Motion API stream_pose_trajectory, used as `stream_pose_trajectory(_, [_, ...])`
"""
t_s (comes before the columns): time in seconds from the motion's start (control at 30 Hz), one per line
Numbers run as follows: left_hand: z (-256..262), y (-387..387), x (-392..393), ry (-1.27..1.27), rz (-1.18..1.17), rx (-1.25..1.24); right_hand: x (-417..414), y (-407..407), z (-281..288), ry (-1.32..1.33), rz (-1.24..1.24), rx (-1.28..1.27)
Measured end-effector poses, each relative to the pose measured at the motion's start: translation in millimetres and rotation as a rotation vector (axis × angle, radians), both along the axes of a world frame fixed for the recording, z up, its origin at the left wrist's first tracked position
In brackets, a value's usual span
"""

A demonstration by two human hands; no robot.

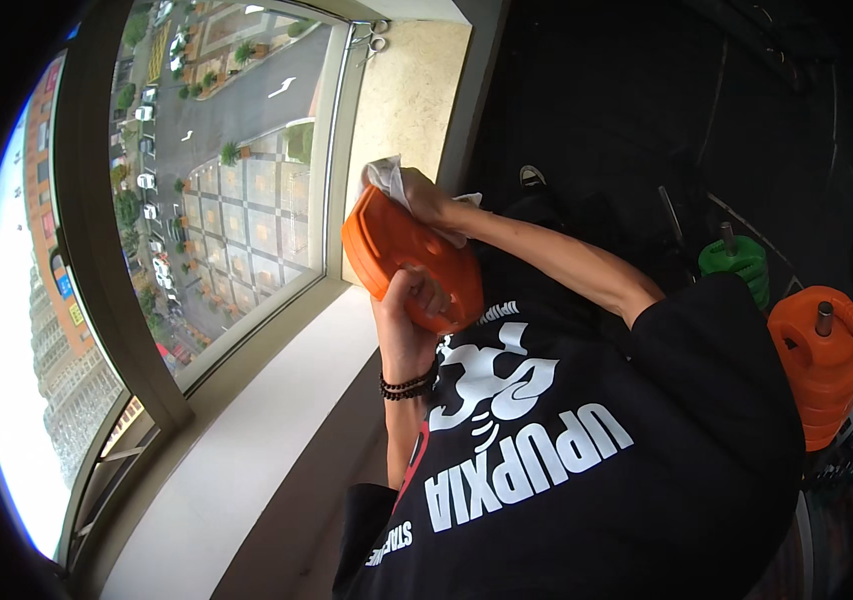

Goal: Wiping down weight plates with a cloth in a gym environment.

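An orange weight plate (385, 244) with grip openings is held up in front of my black printed T-shirt, beside the window ledge. My left hand (415, 304), below a wrist with dark beaded bracelets, grips the plate through an opening near its lower edge. A white cloth (383, 177) is bunched in my right hand (426, 201), which presses it against the plate's far upper side. Part of the cloth shows beneath that wrist. The fingertips of my right hand are hidden.
A large window (246, 150) at the left overlooks a street. Its white sill (261, 405) runs beside me, meeting a cream ledge (411, 97). At the right, green plates (734, 259) and orange plates (820, 375) are stacked on metal posts above dark flooring (621, 97).
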State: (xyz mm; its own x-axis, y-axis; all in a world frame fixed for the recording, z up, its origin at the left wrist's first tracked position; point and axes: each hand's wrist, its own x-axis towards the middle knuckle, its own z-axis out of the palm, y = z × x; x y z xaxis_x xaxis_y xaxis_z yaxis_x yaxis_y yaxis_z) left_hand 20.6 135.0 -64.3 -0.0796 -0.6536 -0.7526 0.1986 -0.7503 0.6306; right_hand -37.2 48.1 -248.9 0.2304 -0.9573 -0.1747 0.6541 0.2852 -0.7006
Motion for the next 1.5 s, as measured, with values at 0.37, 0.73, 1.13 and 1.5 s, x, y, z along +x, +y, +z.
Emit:
stream_pose_trajectory(0.37, [-3.1,-2.8,-10.5,0.024,0.034,-0.015,-2.9,12.0,-60.3,0.041,0.083,-0.131])
stream_pose_trajectory(0.73, [-14.9,1.9,30.2,0.188,-0.198,-0.167,-57.0,-23.8,-58.6,-0.424,0.229,0.036])
stream_pose_trajectory(1.13, [-66.0,-13.5,90.8,0.69,-0.197,-0.158,-99.2,14.3,25.0,-0.123,0.098,0.523])
stream_pose_trajectory(1.5, [-91.8,-19.3,120.4,0.832,-0.291,-0.216,-85.8,36.1,35.5,0.138,0.103,0.113])
